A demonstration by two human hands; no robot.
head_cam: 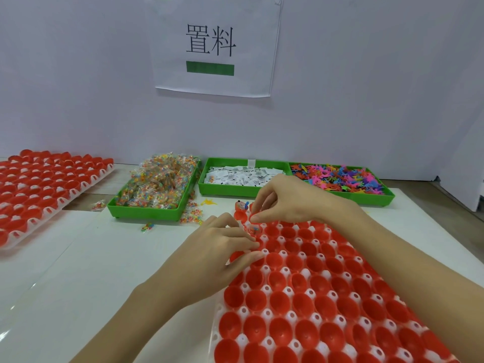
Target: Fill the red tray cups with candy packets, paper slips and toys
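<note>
Progress: judged from the layout, the task is at an early stage. In the red tray at the near right of the counter, only a few cups at the far left corner show contents; every other visible cup is bare.
Remaining work: nearly all cups of this tray need a candy packet, a paper slip and a toy.
Second red tray: lies at the far left edge of the counter. Its contents cannot be made out.
Candy bin: green, left of centre along the back edge, heaped with clear candy packets. Several packets lie loose on the counter just beside it.
Left hand: rests at the left edge of the red tray, near its far corner. Fingers curl inward; something pale shows at the fingertips, but what it grips cannot be told.
Slip bin: green, centre back, holds white printed paper slips.
Right hand: above the tray's far left corner, thumb and forefinger pinched together over the filled cups. The pinched item is hidden.
Toy bin: green, right back, filled with small multicoloured plastic toys.
</note>
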